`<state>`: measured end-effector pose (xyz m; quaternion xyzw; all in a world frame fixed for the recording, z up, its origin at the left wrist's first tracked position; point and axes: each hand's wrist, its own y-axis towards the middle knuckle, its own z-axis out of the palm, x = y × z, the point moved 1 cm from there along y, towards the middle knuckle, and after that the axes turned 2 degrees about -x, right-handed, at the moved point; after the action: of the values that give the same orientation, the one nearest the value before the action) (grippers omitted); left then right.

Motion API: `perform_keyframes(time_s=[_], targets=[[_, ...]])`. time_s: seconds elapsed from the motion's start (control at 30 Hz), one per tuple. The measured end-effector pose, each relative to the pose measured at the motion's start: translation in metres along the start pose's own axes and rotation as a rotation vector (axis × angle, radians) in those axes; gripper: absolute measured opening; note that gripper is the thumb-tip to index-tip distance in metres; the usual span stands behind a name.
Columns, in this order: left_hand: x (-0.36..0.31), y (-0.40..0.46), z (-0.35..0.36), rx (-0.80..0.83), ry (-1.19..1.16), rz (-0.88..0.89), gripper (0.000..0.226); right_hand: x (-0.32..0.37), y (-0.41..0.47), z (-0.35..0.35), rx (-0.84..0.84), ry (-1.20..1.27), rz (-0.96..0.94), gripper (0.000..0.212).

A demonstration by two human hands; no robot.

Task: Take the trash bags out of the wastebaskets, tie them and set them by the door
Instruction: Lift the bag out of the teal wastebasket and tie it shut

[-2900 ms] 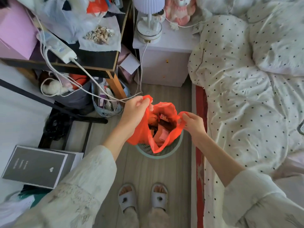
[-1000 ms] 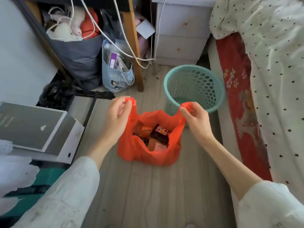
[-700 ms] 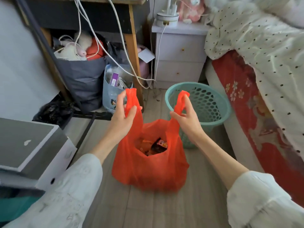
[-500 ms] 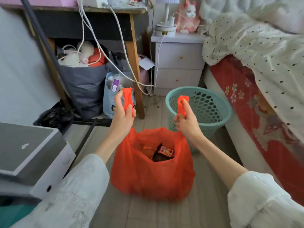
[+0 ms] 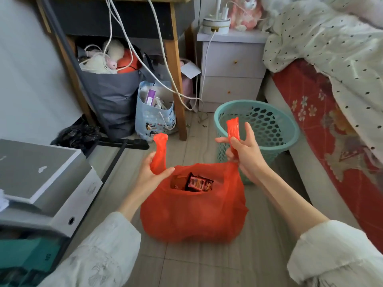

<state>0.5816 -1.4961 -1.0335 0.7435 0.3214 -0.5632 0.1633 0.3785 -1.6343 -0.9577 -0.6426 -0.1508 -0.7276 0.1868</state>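
Both hands have moved lower and wider apart. Left hand (image 5: pixel 152 175) and right hand (image 5: pixel 245 154) each pinch a handle of the red bag (image 5: pixel 193 214), which sits on the floor beside the green basket (image 5: pixel 269 123).

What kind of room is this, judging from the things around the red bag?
Most likely a bedroom: a bed with a dotted white quilt stands on the right, a small white nightstand with drawers beside it, and a cluttered desk nearby.

One red trash bag (image 5: pixel 193 214), one teal wastebasket (image 5: pixel 257 129) (bare), two hands, two bag handles.
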Motion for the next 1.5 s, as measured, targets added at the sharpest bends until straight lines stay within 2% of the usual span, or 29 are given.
perform_keyframes(time_s=[0.07,0.1,0.17,0.2,0.3,0.37,0.43,0.5,0.6,0.7,0.73,0.77,0.83,0.87,0.97,1.03,1.07,1.13,1.27,1.37,1.43,1.5], targets=[[0.007,-0.001,0.001,-0.046,-0.042,-0.027,0.036,-0.001,0.000,-0.004,-0.002,0.005,0.022,0.064],[0.010,0.000,0.002,-0.041,-0.048,-0.043,0.030,0.000,0.000,-0.005,-0.002,-0.016,0.026,0.051],[0.016,0.004,0.004,-0.058,-0.051,-0.061,0.028,0.000,0.001,-0.007,-0.007,-0.060,0.037,0.020],[0.017,0.006,0.006,-0.087,-0.041,-0.037,0.029,-0.002,0.001,-0.007,-0.026,-0.053,0.031,0.018],[0.009,0.007,0.014,-0.139,-0.104,0.009,0.028,-0.002,-0.001,-0.002,-0.095,-0.029,-0.015,0.023],[0.002,0.008,0.021,-0.106,-0.266,-0.029,0.033,-0.005,-0.002,0.001,-0.129,-0.173,-0.037,0.023],[0.002,0.014,0.023,-0.148,-0.372,-0.084,0.043,-0.013,-0.003,0.002,-0.131,-0.294,-0.079,0.020],[0.002,0.016,0.023,-0.191,-0.379,-0.100,0.046,-0.025,-0.005,0.000,-0.096,-0.411,-0.156,0.028],[-0.008,0.009,0.033,-0.190,-0.484,-0.053,0.037,-0.054,-0.011,-0.010,0.000,-0.694,-0.295,0.051],[-0.011,0.006,0.036,-0.206,-0.520,-0.045,0.029,-0.087,-0.015,-0.023,0.121,-1.020,-0.287,0.082],[-0.010,0.006,0.035,-0.212,-0.523,-0.050,0.028,-0.094,-0.013,-0.025,0.146,-1.089,-0.301,0.082],[-0.009,0.006,0.034,-0.219,-0.506,-0.051,0.027,-0.097,-0.011,-0.026,0.152,-1.112,-0.322,0.071],[-0.008,0.006,0.032,-0.234,-0.455,-0.019,0.024,-0.094,-0.010,-0.019,0.108,-0.967,-0.282,0.042],[-0.006,0.005,0.032,-0.232,-0.437,-0.019,0.020,-0.087,-0.011,-0.012,0.065,-0.780,-0.170,0.034],[-0.001,0.006,0.029,-0.218,-0.369,-0.056,0.011,-0.076,-0.009,0.005,-0.110,-0.031,0.201,0.037],[-0.002,0.004,0.026,-0.210,-0.419,-0.056,0.005,-0.075,-0.010,0.009,-0.158,0.253,0.352,0.039],[-0.001,0.003,0.025,-0.214,-0.478,-0.074,0.011,-0.074,-0.012,0.010,-0.165,0.346,0.388,0.039],[0.004,0.002,0.023,-0.236,-0.549,-0.119,0.023,-0.076,-0.016,0.015,-0.191,0.454,0.434,0.040],[0.016,-0.016,0.027,-0.179,-0.329,-0.156,0.024,-0.081,-0.019,0.026,-0.232,0.464,0.460,0.042],[0.031,-0.030,0.031,-0.189,-0.272,-0.238,0.019,-0.081,-0.016,0.026,-0.249,0.429,0.479,0.042],[0.038,-0.032,0.028,-0.228,-0.301,-0.239,0.020,-0.081,-0.014,0.023,-0.268,0.403,0.485,0.042],[0.037,-0.030,0.025,-0.219,-0.434,-0.218,0.029,-0.082,-0.014,0.021,-0.269,0.351,0.475,0.042]])
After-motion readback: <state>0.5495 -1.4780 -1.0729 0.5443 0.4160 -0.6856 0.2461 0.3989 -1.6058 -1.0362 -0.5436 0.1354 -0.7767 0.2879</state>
